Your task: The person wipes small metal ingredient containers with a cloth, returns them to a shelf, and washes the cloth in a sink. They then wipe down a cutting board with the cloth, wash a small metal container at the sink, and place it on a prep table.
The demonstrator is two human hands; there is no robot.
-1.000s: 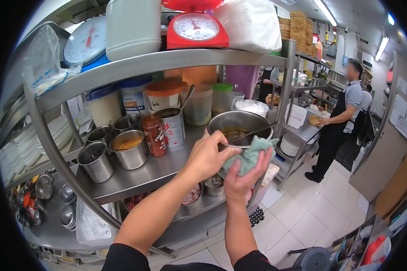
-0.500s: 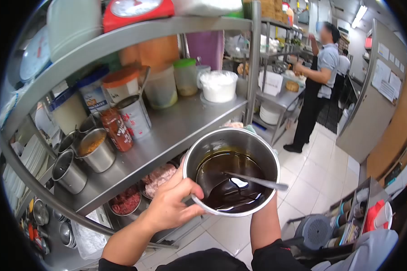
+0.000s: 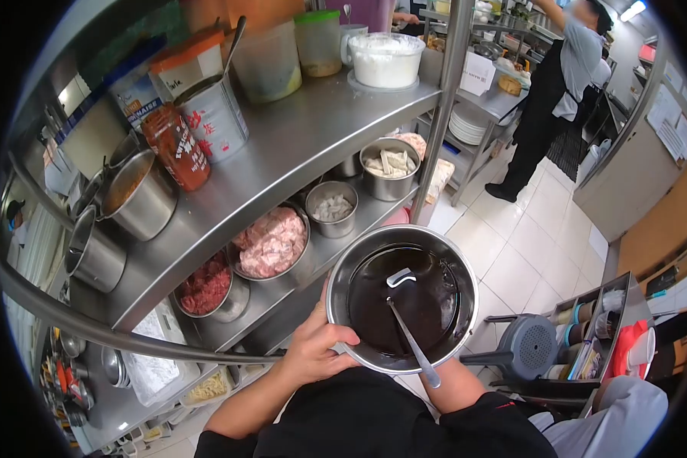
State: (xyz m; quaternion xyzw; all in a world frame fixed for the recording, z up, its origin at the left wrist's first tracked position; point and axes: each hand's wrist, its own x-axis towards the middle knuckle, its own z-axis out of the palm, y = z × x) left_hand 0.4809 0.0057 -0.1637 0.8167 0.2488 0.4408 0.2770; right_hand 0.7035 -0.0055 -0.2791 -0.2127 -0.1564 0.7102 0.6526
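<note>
A round steel pot (image 3: 472,305) of dark brown, glossy liquid (image 3: 374,290) is held in front of my body, above the floor. My left hand (image 3: 319,342) is closed on its left side, with the thumb at the rim. On the right, my forearm runs under the pot, and my right hand (image 3: 452,384) is mostly hidden there, its fingers out of sight. A metal spoon (image 3: 410,336) stands in the liquid, its handle leaning over the near rim.
On the lower shelf to the left are steel pots of raw red meat (image 3: 204,288), pale pink meat (image 3: 272,243) and white pieces (image 3: 333,208). A red jar (image 3: 177,149) and tubs stand above. A co-worker (image 3: 557,91) is at the far right. A grey round-headed appliance (image 3: 533,345) is nearby.
The pot has come lower and closer to my body, and more of the lower shelf shows. The spoon handle has swung from pointing right to pointing toward me. The co-worker's arm is raised.
</note>
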